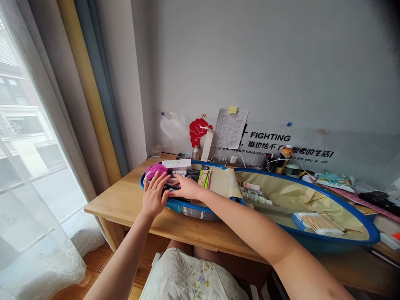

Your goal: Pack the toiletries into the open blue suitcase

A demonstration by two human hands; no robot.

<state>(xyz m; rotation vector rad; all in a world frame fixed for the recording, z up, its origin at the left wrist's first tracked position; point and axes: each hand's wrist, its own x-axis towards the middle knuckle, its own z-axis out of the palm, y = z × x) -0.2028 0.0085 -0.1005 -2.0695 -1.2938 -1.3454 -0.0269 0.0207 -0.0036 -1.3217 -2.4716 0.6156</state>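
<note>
Both my hands rest at the left end of a long blue tray (371,233) lined with tan paper, which lies on a wooden desk (125,200). My left hand (154,195) lies with fingers spread over dark pens and small items beside a pink fluffy ball (155,169). My right hand (184,188) reaches across with fingers stretched flat on the same dark items, near a green and pink packet (204,178). White boxes (176,164) lie just beyond my fingers. What sits under the palms is hidden.
Tubes (256,197) and a box of cotton swabs (317,223) lie further right in the tray. Cables, a small bottle (196,152), a printed sheet (229,128) and wall lettering stand behind. Packets and dark objects crowd the desk's right end. A curtained window (34,166) is on the left.
</note>
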